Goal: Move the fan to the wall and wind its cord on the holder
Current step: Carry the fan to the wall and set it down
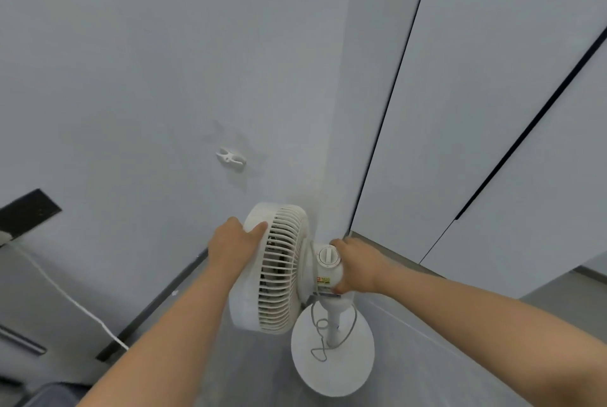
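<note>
A white pedestal fan (279, 272) stands on its round base (338, 370) on the grey floor, close to the pale wall. My left hand (235, 242) grips the front rim of the fan's grille. My right hand (356, 267) grips the motor housing behind the round dial. The fan's grey cord (323, 337) hangs in loose loops around the pole and onto the base. A small white cord holder (231, 158) is fixed to the wall above the fan.
A white cable (70, 300) runs from a black panel (28, 212) at the left down to the floor. Pale cabinet doors (460, 111) with dark gaps stand to the right. A dark skirting strip (157, 301) lines the wall's foot.
</note>
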